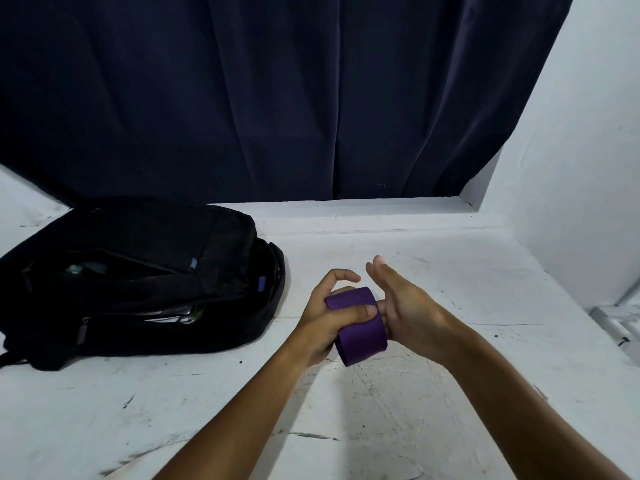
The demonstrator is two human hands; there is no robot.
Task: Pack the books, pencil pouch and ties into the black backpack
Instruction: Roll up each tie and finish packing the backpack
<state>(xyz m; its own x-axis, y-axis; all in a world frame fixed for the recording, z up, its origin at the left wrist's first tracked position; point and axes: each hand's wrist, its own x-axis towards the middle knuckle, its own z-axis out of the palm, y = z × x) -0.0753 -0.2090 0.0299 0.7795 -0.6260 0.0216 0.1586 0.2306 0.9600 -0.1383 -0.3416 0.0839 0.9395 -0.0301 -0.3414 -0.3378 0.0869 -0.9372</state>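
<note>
While we look down over our own forearms, the scene runs from the hands outward to the curtain.

Forearms: both of ours reach in bare from the bottom edge and meet above the white table (pixel 450 271).

Left hand (pixel 323 315): we curl it round the purple tie (pixel 360 323), thumb laid across the front of the roll and fingers wrapped behind; the forefinger arches free above the top edge.

Purple tie: it is wound into a thick roll, held between our two hands, lifted off the table, to the right of the backpack and apart from it.

Right hand (pixel 403 303): we keep its fingers straight and together, pointing away from us, with the palm laid flat against the right end of the roll; it pinches nothing.

White table: the surface is scuffed and marked with dark scratches, and a raised ledge runs along its far edge.

Black backpack (pixel 138 278): it lies flat on the table at our left, with its compartments gaping towards us. Edges of flat things, which look like books, show in the lower opening; something pale shows in the upper one, though we cannot tell what.

Metal tube (pixel 609 323): it lies at the right edge, by the white wall (pixel 571 168).

Dark curtain (pixel 277 98): it hangs in folds behind the table, filling the far view.
</note>
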